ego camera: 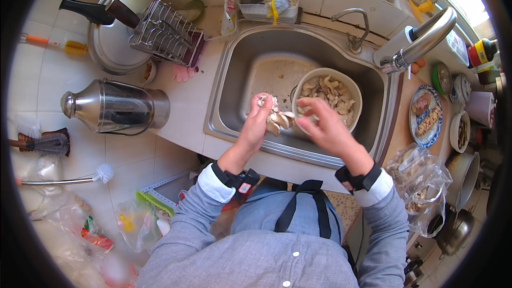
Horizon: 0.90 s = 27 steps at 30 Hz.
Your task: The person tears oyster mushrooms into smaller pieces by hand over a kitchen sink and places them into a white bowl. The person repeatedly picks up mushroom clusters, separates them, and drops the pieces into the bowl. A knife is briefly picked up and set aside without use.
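My left hand (258, 118) holds a cluster of oyster mushrooms (280, 122) over the front part of the stainless steel sink (248, 62). Just right of the cluster, my right hand (324, 124) is raised with its fingers apart and nothing visible between them. It covers the front left rim of a round, pale basin (357, 88), which stands in the sink's right part. Torn mushroom pieces (334, 96) fill much of the basin. Small dark bits lie on the sink's bottom beside it.
A curved metal faucet (424, 44) reaches in from the back right. On the right counter are a patterned plate (413, 128) of food and a clear plastic bag (420, 184) with mushrooms inside. A wire knife rack (164, 36) and a steel canister (120, 106) stand left.
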{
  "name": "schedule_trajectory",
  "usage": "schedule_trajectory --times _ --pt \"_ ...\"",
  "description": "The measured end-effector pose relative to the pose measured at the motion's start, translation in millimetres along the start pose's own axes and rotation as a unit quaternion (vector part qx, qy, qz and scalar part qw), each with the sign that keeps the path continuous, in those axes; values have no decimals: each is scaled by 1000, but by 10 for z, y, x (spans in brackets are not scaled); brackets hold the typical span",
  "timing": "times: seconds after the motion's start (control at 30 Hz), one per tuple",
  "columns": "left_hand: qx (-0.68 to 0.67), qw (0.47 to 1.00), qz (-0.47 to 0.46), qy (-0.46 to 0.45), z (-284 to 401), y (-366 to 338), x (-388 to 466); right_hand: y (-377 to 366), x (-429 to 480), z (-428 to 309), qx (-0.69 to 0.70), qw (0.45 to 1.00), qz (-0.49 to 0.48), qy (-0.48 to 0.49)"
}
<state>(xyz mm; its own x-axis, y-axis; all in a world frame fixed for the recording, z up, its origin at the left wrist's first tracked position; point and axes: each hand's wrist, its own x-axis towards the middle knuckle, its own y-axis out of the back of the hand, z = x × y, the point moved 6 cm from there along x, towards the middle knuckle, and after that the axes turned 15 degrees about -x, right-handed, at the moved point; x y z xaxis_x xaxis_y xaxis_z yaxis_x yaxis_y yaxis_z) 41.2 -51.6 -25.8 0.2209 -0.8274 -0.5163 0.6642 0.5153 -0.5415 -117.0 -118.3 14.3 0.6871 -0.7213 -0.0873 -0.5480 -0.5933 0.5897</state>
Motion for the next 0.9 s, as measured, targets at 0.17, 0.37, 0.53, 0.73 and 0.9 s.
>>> schedule_trajectory --times 0.17,0.37,0.53,0.73,0.9 --pt "-90 993 -33 67 -59 -81 -22 -58 70 -471 -118 977 2 177" --pt "-199 959 -94 177 -114 -154 -74 -15 17 -554 -186 964 76 174" --pt "-238 957 -76 143 -104 -224 -123 -28 1 -611 -280 929 178 164" --pt "-119 984 -61 119 -49 -232 -182 27 12 -544 -256 936 195 140" --pt "97 994 -24 36 -50 -134 -129 -29 49 -539 -198 956 173 129"
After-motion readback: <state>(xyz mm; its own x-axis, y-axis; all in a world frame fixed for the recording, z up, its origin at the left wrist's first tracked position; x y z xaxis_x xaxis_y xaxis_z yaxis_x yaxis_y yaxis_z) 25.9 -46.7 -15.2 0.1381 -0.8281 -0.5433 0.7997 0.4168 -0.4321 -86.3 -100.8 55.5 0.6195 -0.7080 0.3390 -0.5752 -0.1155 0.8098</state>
